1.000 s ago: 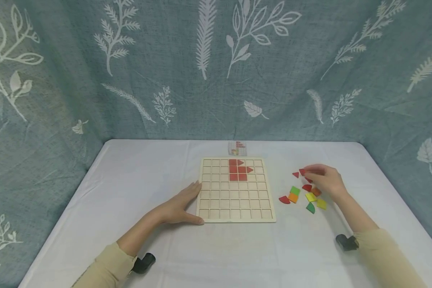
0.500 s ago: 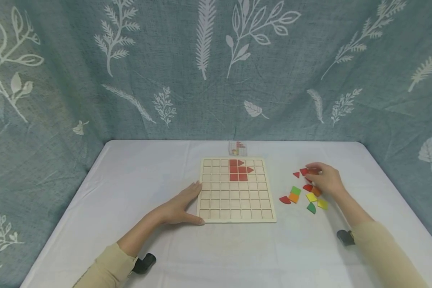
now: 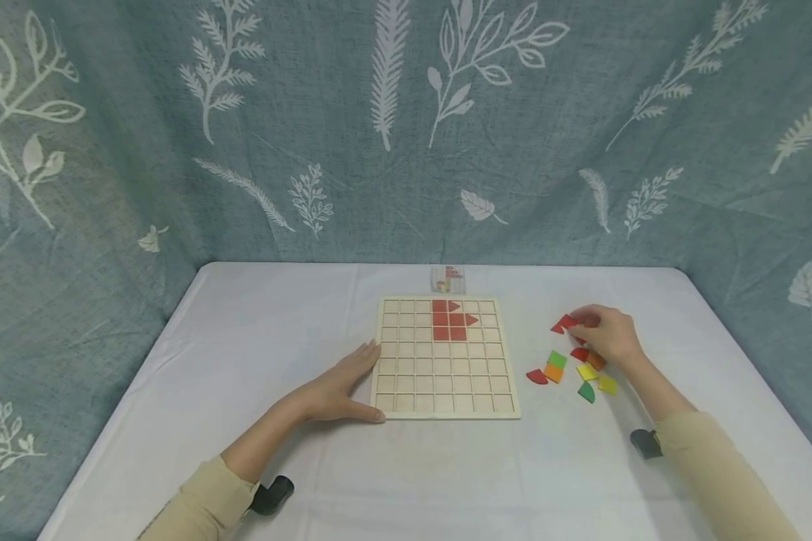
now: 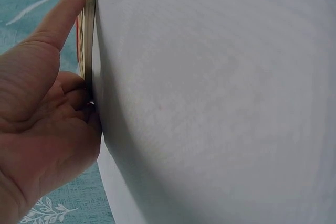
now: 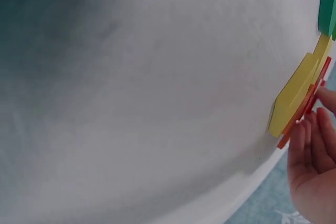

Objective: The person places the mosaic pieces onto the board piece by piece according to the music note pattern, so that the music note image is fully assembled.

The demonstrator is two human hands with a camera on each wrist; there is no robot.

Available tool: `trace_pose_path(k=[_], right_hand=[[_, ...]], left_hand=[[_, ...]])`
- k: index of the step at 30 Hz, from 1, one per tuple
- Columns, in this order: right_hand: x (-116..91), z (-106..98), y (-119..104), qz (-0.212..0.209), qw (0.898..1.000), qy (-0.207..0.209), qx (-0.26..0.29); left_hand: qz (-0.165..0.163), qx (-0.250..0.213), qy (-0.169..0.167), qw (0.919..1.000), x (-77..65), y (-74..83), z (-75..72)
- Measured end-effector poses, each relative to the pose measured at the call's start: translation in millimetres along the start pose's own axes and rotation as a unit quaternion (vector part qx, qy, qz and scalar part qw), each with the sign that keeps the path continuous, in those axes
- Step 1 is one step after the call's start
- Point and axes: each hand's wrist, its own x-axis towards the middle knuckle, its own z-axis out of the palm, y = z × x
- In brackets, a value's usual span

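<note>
A square wooden grid board [image 3: 422, 387] lies flat on the table, with several red squares [image 3: 456, 333] and two red triangles [image 3: 471, 320] in its upper cells. My left hand [image 3: 338, 387] rests at the board's left edge, thumb at the near corner, fingers extended; in the left wrist view the thumb [image 4: 65, 14] lies along its side. To the right, my right hand [image 3: 609, 334] bends thumb and fingers around a red piece [image 3: 568, 321] beside a small red triangle [image 3: 558, 328]. Its fingers partly hide other red pieces. In the right wrist view the thumb meets a red edge [image 5: 318, 85].
Near the right hand lie a green square [image 3: 558, 359], an orange square [image 3: 553, 373], a red quarter-round [image 3: 537, 376], two yellow pieces [image 3: 587, 371], a green quarter-round [image 3: 586, 391] and a brown-orange piece [image 3: 596, 361]. A small patterned card [image 3: 448, 279] stands behind the board.
The red piece at the right fingertips has shifted slightly left and turned, now meeting the small red triangle. My right hand has moved slightly left. The left hand and the board stay put.
</note>
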Motion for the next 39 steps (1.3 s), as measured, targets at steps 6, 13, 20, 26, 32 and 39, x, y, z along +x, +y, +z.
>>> trace_pose_path(k=[6, 13, 20, 26, 32, 39], right_hand=[[-2, 0, -6, 0.027, 0.998, 0.012, 0.064], [-7, 14, -30, 0.024, 0.991, -0.009, 0.130], [-4, 40, -58, -0.033, 0.988, -0.046, 0.143], [0, 62, -78, -0.089, 0.988, -0.068, 0.102], [1, 72, -91, -0.201, 0.976, -0.078, 0.041], [4, 74, -93, -0.268, 0.961, -0.073, 0.007]], left_hand=[[0.002, 0.002, 0.000, 1.0000, 0.6, -1.0, -0.4], [0.003, 0.001, 0.001, 1.0000, 0.7, -1.1, -1.1], [0.001, 0.000, -0.003, 1.0000, 0.4, -0.1, -2.2], [0.000, -0.001, -0.005, 1.0000, 0.4, 0.1, -2.5], [0.002, -0.003, -0.006, 1.0000, 0.7, -0.2, -1.7], [-0.006, -0.004, -0.005, 1.0000, 0.8, 0.6, -1.2]])
